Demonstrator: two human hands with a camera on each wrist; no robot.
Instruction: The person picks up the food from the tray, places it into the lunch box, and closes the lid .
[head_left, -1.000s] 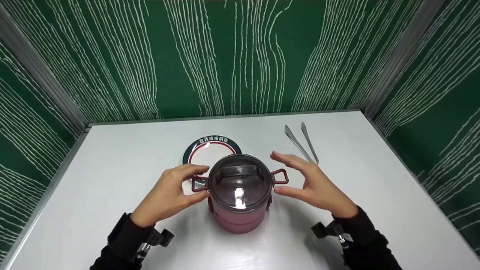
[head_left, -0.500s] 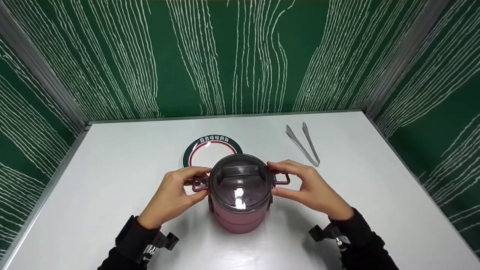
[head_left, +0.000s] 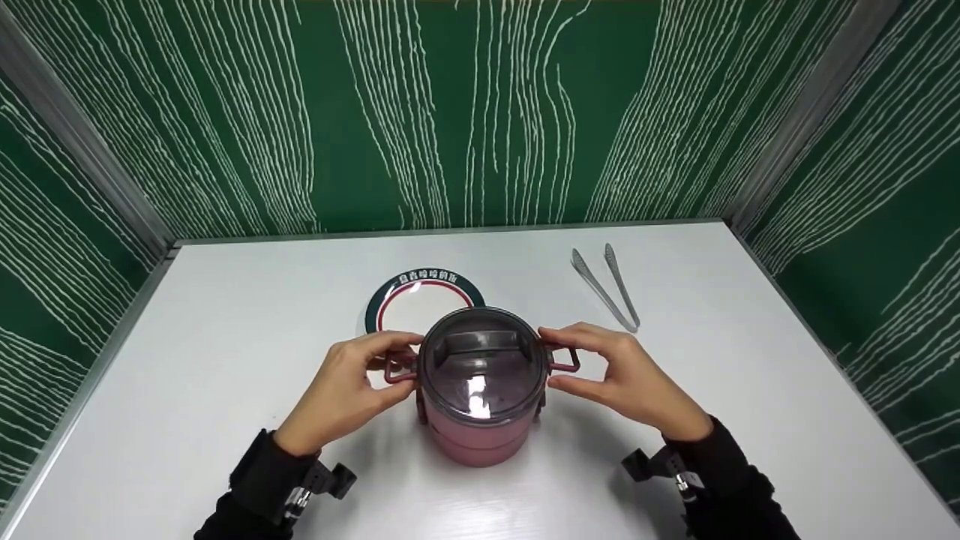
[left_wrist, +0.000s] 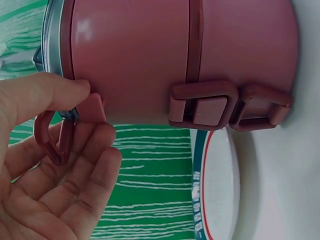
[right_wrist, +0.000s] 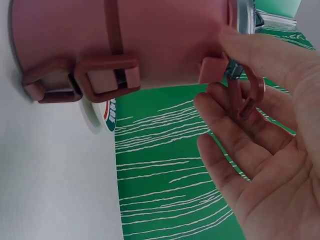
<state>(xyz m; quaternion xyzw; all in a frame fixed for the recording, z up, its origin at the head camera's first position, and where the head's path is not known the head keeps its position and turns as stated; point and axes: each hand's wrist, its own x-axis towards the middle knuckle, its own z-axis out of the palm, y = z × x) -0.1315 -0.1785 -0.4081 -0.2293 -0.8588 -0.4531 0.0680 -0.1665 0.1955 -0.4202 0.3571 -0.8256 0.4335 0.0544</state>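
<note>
A pink two-tier lunch box point(head_left: 478, 442) with a smoky see-through lid point(head_left: 487, 382) stands upright on the white table. At its left side my left hand point(head_left: 341, 390) holds the upper rim, thumb in front and fingers behind the left loop clip point(left_wrist: 52, 145). My right hand point(head_left: 630, 379) grips the opposite side likewise, its thumb by the rim and its fingers around the right loop clip point(right_wrist: 247, 100). Both top clips stick outward. Lower down, dark red clasps point(left_wrist: 207, 107) lie against the body on each side. The box's contents are hidden.
Behind the lunch box lies a white plate point(head_left: 412, 307) with a dark green rim and red ring, partly covered by it. Metal tongs point(head_left: 604, 292) rest spread at the back right. Green walls with white wavy lines point(head_left: 375, 112) enclose the table point(head_left: 247, 322).
Both hands have closed in on the lunch box from either side, the right one moving farther left to reach the rim. The lunch box, plate and tongs stay in place.
</note>
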